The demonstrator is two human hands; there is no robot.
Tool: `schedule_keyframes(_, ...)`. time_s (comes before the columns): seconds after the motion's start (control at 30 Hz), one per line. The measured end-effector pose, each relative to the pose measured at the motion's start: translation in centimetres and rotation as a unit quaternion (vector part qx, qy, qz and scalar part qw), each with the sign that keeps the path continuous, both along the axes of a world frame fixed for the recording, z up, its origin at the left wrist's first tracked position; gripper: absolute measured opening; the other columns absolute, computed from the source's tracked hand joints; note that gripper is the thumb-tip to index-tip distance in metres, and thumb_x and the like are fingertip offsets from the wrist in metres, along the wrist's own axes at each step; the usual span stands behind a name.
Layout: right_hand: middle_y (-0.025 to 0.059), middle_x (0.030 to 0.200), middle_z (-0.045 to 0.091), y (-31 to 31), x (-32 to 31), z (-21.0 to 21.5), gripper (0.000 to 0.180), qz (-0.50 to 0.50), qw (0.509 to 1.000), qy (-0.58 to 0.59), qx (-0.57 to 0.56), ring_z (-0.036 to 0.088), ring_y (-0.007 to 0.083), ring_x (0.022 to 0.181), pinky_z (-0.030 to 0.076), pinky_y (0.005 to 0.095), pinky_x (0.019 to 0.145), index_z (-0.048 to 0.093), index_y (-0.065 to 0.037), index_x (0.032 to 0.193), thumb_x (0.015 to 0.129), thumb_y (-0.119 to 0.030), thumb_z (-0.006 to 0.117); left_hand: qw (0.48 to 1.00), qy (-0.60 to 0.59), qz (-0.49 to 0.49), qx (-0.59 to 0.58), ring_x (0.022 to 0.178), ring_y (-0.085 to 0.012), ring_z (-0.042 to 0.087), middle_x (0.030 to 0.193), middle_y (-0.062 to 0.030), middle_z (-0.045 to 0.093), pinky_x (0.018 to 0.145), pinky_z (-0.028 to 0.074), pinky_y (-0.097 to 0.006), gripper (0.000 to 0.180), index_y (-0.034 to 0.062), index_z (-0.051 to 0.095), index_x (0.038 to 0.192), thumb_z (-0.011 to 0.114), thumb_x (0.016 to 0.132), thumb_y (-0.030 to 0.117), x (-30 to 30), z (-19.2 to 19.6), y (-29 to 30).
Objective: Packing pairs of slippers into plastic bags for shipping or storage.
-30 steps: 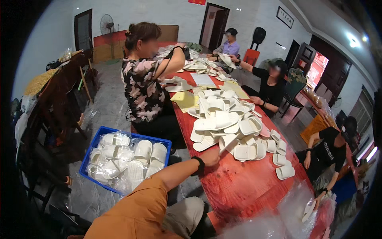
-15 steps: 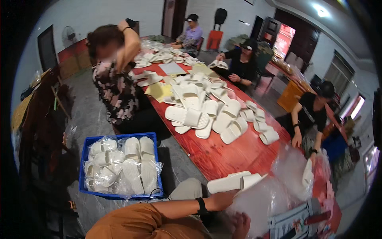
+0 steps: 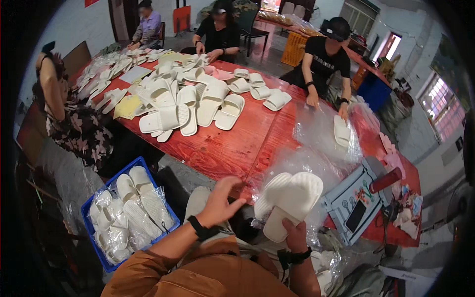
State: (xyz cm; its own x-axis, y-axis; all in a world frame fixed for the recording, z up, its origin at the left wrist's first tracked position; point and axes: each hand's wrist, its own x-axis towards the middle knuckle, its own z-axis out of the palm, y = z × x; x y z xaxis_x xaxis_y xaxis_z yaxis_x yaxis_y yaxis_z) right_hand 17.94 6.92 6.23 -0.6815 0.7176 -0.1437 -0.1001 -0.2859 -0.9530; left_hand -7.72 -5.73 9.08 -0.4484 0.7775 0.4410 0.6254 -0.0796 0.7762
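Note:
My right hand [image 3: 296, 233] grips a pair of white slippers [image 3: 295, 194], thumb pressed on them, above the near edge of the red table. Their textured soles fan apart at the top. My left hand [image 3: 220, 203] hovers to the left of the pair, fingers apart and nothing in it. Behind the slippers lie clear plastic bags [image 3: 316, 166], spread over the tabletop. Left of my left arm, a blue crate [image 3: 85, 218] holds several white slippers in clear wrapping.
A heap of white slippers [image 3: 166, 94] covers the far-left part of the red table [image 3: 222, 153]. On the right, a folding stool [image 3: 341, 198] carries a phone [image 3: 355, 217]. Across from it, a co-worker [image 3: 326, 59] handles a slipper and a bag; other people sit farther along.
The slippers have passed from my left hand to my right. My left hand has let go and drawn back, fingers spread. The view has turned right and down.

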Motion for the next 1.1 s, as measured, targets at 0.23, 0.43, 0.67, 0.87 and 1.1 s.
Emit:
schedule_keyframes(0.23,0.0148,0.121,0.064,-1.0,1.0,2.6,0.042,0.111,0.958,0.178,-0.194,0.066,0.0271,0.104,0.055,0.0437,0.092,0.046,0.000,0.137,0.096,-0.006,0.054,0.909,-0.246,-0.310,-0.134,0.133,-0.0220,0.042,0.150,-0.0141,0.041,0.112,0.035,-0.037,0.106,0.0057,0.012,0.157,0.079,0.075,0.004,5.7,-2.9,2.0)
schedule_keyframes(0.43,0.0238,0.111,0.066,-0.8,3.4,0.0,0.047,-0.003,0.990,0.051,-0.135,0.069,0.0362,0.092,0.059,0.0467,0.077,0.047,0.002,0.132,0.095,-0.026,0.057,0.792,-0.458,-0.366,-0.170,0.119,-0.0148,0.052,0.136,-0.0080,0.054,0.099,0.046,-0.032,0.074,0.0049,0.031,0.151,0.067,0.087,-0.001,9.7,-6.8,2.8)
schedule_keyframes(0.67,0.0076,0.107,0.068,1.6,6.9,0.9,0.029,-0.173,0.983,-0.032,-0.050,0.066,0.0180,0.088,0.054,0.0328,0.077,0.059,0.000,0.121,0.094,-0.011,0.061,0.753,-0.627,-0.155,-0.124,0.098,-0.0130,0.065,0.114,-0.0057,0.068,0.086,0.053,-0.029,0.031,0.0010,0.055,0.129,0.057,0.099,0.009,7.3,-9.1,3.3)
schedule_keyframes(0.87,0.0087,0.107,0.068,2.4,7.9,-2.0,0.030,-0.236,0.971,-0.046,-0.009,0.067,0.0190,0.091,0.056,0.0336,0.080,0.056,0.001,0.122,0.093,-0.002,0.059,0.747,-0.641,-0.163,-0.066,0.098,-0.0164,0.068,0.114,-0.0086,0.069,0.086,0.055,-0.032,0.026,0.0004,0.056,0.124,0.056,0.100,0.009,6.4,-8.9,4.0)
schedule_keyframes(1.1,0.0196,0.123,0.061,1.5,6.1,1.1,0.053,-0.140,0.921,0.247,-0.266,0.066,0.0369,0.102,0.055,0.0517,0.092,0.045,0.000,0.137,0.087,-0.010,0.058,0.710,-0.679,-0.169,-0.077,0.102,-0.0177,0.068,0.116,-0.0095,0.069,0.089,0.055,-0.033,0.025,0.0013,0.059,0.124,0.056,0.100,0.009,8.2,-7.4,4.4)
